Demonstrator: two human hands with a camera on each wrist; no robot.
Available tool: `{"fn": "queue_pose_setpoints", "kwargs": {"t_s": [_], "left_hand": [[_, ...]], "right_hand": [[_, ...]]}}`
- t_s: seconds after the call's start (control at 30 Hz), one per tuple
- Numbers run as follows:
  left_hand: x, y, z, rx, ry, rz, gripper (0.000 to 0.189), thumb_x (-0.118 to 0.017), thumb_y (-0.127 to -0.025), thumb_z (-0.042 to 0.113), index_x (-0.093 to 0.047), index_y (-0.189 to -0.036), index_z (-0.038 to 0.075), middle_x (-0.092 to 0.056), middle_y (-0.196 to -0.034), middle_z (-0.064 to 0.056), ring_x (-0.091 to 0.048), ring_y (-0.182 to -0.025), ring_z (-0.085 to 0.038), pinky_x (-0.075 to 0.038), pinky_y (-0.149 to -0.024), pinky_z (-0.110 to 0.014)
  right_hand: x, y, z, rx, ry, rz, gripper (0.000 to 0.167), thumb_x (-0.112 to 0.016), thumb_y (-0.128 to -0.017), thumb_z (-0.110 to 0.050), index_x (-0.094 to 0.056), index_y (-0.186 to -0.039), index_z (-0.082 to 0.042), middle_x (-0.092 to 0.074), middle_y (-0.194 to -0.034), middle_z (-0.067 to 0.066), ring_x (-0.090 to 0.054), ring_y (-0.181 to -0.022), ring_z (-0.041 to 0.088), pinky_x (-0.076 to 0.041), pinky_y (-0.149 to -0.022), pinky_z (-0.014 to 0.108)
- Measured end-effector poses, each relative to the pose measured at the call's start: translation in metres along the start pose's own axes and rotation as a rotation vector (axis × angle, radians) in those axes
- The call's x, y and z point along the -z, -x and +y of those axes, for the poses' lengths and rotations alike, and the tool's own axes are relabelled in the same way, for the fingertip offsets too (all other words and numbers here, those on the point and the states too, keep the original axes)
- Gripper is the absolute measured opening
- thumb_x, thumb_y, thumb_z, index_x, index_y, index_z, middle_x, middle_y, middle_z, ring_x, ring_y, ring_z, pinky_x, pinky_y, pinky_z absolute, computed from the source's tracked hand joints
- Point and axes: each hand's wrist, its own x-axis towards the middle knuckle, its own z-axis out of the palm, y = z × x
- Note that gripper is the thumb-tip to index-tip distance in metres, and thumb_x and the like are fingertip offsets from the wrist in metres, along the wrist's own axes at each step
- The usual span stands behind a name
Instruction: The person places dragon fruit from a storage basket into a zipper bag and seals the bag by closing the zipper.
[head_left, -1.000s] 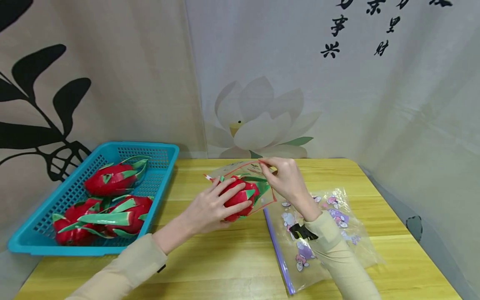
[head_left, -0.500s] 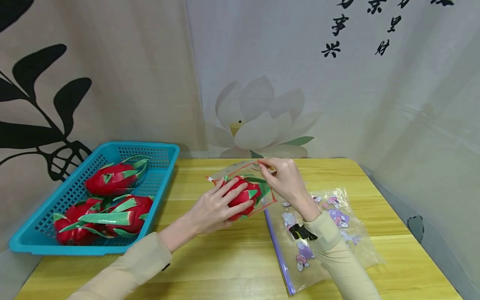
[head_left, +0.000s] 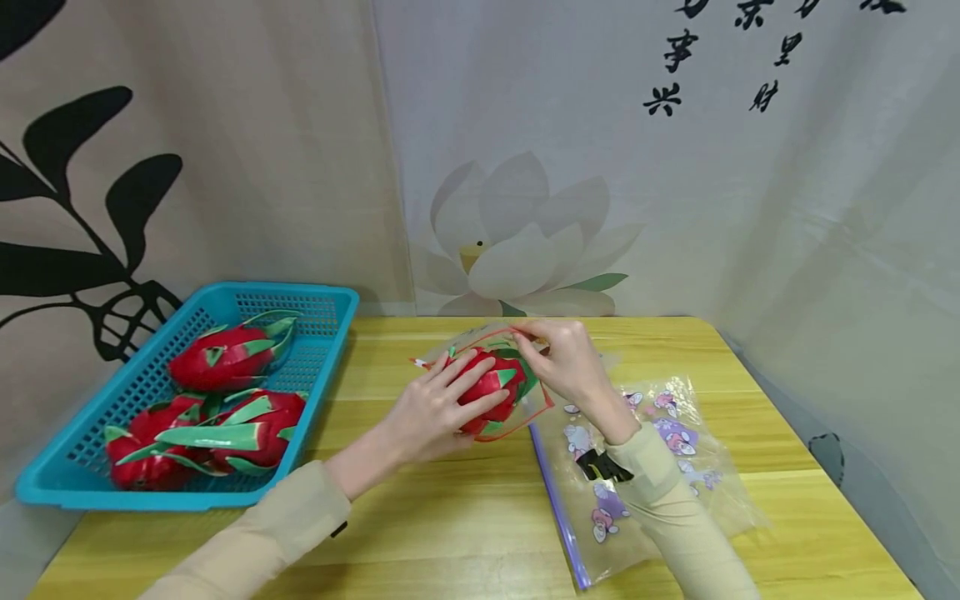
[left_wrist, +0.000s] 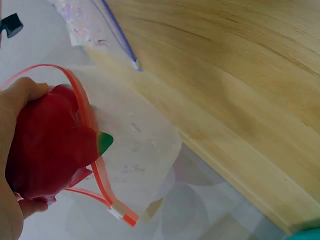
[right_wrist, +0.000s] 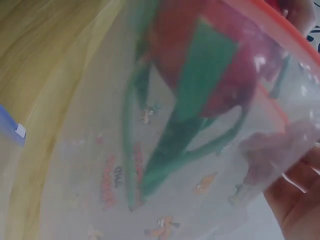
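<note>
My left hand (head_left: 431,412) has its fingers curled round the red dragon fruit (left_wrist: 50,140), right in the mouth of the orange-rimmed bag (left_wrist: 132,125), green leaves inside! My right hand (head_left: 566,358) pinches that rim between thumb and fingers. Over on my left, the blue basket (head_left: 318,308) holds more dragon fruits (head_left: 225,358).

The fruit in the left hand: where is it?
In the head view's middle, right of the basket, the left hand holds the fruit partly inside the red-edged bag.
</note>
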Motion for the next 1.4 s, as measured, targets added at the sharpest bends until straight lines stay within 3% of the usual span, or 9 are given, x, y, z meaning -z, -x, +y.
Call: {"fn": "queue_pose_setpoints", "kwargs": {"t_s": [0.1,0.2,0.43,0.57,0.87,1.1,1.23,1.4], "left_hand": [[0.002,-0.001,-0.002,0.065,0.053,0.002,0.074,-0.088,-0.056,0.044,-0.062,-0.122,0.024,-0.059,-0.131,-0.013,-0.057,-0.119,-0.034,-0.052,-0.092,-0.05],[0.003,-0.003,-0.003,0.069,0.049,0.017,0.073,-0.088,-0.056,0.043,-0.062,-0.122,0.025,-0.059,-0.131,-0.012,-0.057,-0.119,-0.033,-0.052,-0.092,-0.05],[0.001,-0.005,-0.002,-0.087,-0.104,0.098,0.068,-0.084,-0.061,0.049,-0.061,-0.121,0.027,-0.063,-0.125,-0.01,-0.062,-0.113,-0.031,-0.055,-0.088,-0.046],[-0.002,-0.005,0.0,-0.125,-0.125,0.109,0.067,-0.082,-0.063,0.051,-0.059,-0.121,0.027,-0.063,-0.125,-0.009,-0.062,-0.113,-0.03,-0.056,-0.088,-0.044],[-0.007,-0.002,-0.001,-0.089,-0.054,0.054,0.073,-0.084,-0.059,0.051,-0.059,-0.123,0.026,-0.061,-0.128,-0.011,-0.06,-0.117,-0.031,-0.054,-0.091,-0.044],[-0.008,-0.003,-0.005,0.021,0.098,-0.003,0.066,-0.086,-0.059,0.042,-0.064,-0.119,0.024,-0.061,-0.129,-0.012,-0.059,-0.118,-0.032,-0.053,-0.091,-0.048],[-0.008,-0.004,-0.006,0.071,0.145,-0.007,0.064,-0.086,-0.06,0.043,-0.065,-0.117,0.024,-0.063,-0.127,-0.01,-0.06,-0.118,-0.03,-0.054,-0.09,-0.046],[-0.008,-0.006,-0.006,0.068,0.15,0.025,0.064,-0.086,-0.06,0.044,-0.065,-0.117,0.025,-0.063,-0.127,-0.01,-0.06,-0.118,-0.03,-0.053,-0.091,-0.045]], "right_hand": [[0.0,0.0,0.0,-0.001,-0.001,-0.013,0.017,-0.062,-0.089,-0.008,-0.074,-0.098,0.001,-0.075,-0.089,0.014,-0.07,-0.065,0.018,-0.058,-0.058,0.028],[0.0,0.0,0.0,-0.001,0.013,-0.011,0.017,-0.062,-0.089,-0.008,-0.074,-0.098,0.0,-0.075,-0.089,0.013,-0.067,-0.058,0.014,-0.057,-0.056,0.025],[0.0,-0.002,0.001,-0.013,0.028,-0.01,0.017,-0.062,-0.089,-0.007,-0.074,-0.097,0.0,-0.075,-0.089,0.014,-0.07,-0.064,0.018,-0.058,-0.059,0.029],[-0.001,-0.003,0.0,-0.015,0.042,-0.011,0.017,-0.062,-0.089,-0.008,-0.074,-0.097,-0.001,-0.075,-0.091,0.014,-0.071,-0.067,0.018,-0.058,-0.059,0.027],[-0.001,-0.003,0.0,-0.01,0.021,-0.007,0.018,-0.061,-0.089,-0.007,-0.074,-0.1,0.0,-0.074,-0.092,0.015,-0.071,-0.067,0.02,-0.058,-0.057,0.03],[-0.001,-0.002,0.002,-0.008,0.006,-0.008,0.018,-0.061,-0.09,-0.008,-0.074,-0.099,0.0,-0.074,-0.091,0.015,-0.071,-0.068,0.021,-0.058,-0.058,0.03],[-0.001,0.0,0.002,-0.017,-0.009,-0.017,0.018,-0.061,-0.09,-0.009,-0.074,-0.099,0.0,-0.074,-0.092,0.015,-0.072,-0.068,0.02,-0.058,-0.059,0.027],[-0.002,-0.001,0.003,-0.044,-0.03,-0.023,0.018,-0.061,-0.091,-0.009,-0.073,-0.1,0.001,-0.074,-0.094,0.016,-0.072,-0.072,0.022,-0.058,-0.06,0.027]]}}
